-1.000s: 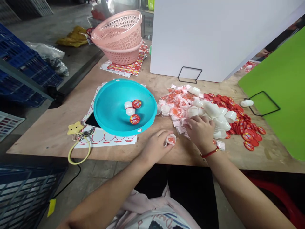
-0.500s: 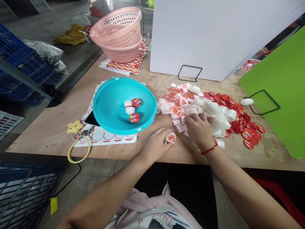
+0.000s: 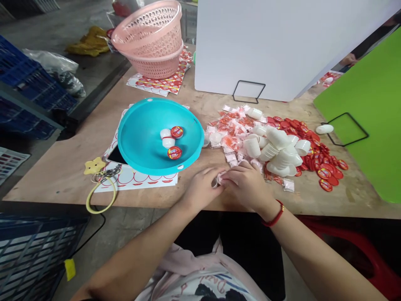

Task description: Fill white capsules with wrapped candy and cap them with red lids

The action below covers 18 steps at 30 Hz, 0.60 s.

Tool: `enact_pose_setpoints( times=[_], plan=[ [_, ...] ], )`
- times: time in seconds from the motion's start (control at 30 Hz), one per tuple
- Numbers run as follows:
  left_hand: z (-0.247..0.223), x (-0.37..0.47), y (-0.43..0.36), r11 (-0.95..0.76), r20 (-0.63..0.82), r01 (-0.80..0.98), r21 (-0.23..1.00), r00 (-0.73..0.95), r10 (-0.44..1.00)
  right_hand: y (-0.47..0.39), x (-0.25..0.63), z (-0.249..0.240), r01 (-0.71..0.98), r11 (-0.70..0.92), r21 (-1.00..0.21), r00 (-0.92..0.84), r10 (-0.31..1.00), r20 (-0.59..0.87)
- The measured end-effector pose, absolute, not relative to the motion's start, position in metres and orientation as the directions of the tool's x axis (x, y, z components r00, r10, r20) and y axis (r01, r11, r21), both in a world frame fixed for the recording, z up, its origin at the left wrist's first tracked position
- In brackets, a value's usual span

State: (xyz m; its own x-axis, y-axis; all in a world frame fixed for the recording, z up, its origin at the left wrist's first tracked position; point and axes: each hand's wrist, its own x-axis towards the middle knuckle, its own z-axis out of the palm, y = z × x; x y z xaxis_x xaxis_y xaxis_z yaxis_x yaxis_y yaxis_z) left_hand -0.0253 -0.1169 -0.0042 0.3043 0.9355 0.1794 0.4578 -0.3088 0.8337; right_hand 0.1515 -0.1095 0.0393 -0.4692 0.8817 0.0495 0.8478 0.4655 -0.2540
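Observation:
My left hand (image 3: 202, 188) is closed around a small white plastic cup (image 3: 214, 182) above the table's front edge. Its fingertips meet those of my right hand (image 3: 247, 186), which pinches a small pale pink-white packet (image 3: 221, 177) at the cup's mouth, mostly hidden by fingers. Behind the right hand lies a heap of small clear packets (image 3: 230, 142) with orange contents and pale paper. Beside it are piled white capsule shells (image 3: 280, 146) and round red discs (image 3: 326, 167). In the turquoise bowl (image 3: 140, 138) sit closed red-and-white capsules (image 3: 174, 152) and a white one (image 3: 168, 138) with a red band.
Pink baskets (image 3: 150, 62) are stacked at the back left on printed sheets. A white panel (image 3: 250, 46) and a green panel (image 3: 369, 108) stand behind. Left of the bowl lie a phone (image 3: 115, 156) and a yellow ring strap (image 3: 89, 196). Blue crates (image 3: 28, 246) stand on the floor.
My right hand has come from the packet and shell heap, leftward and nearer, to the cup in my left hand. The left hand stays nearly in place. The view has shifted slightly.

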Motion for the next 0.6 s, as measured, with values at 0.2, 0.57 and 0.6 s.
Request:
enact_pose_setpoints(
  times=[0.2,0.57,0.6],
  plan=[
    [0.0,-0.026,-0.12,-0.256,0.134,0.486,0.836,0.271,0.953,-0.115,0.132,0.039,0.892,0.438,-0.107,-0.43,0.898,0.094],
    [-0.013,-0.024,-0.118,-0.458,0.34,0.527,0.716,0.31,0.888,-0.124,0.218,0.051,0.819,0.377,-0.433,-0.274,0.919,0.283],
    [-0.014,-0.024,-0.118,-0.469,0.356,0.53,0.706,0.307,0.883,-0.125,0.242,0.05,0.857,0.252,-0.45,-0.105,0.939,0.326]
  ],
)
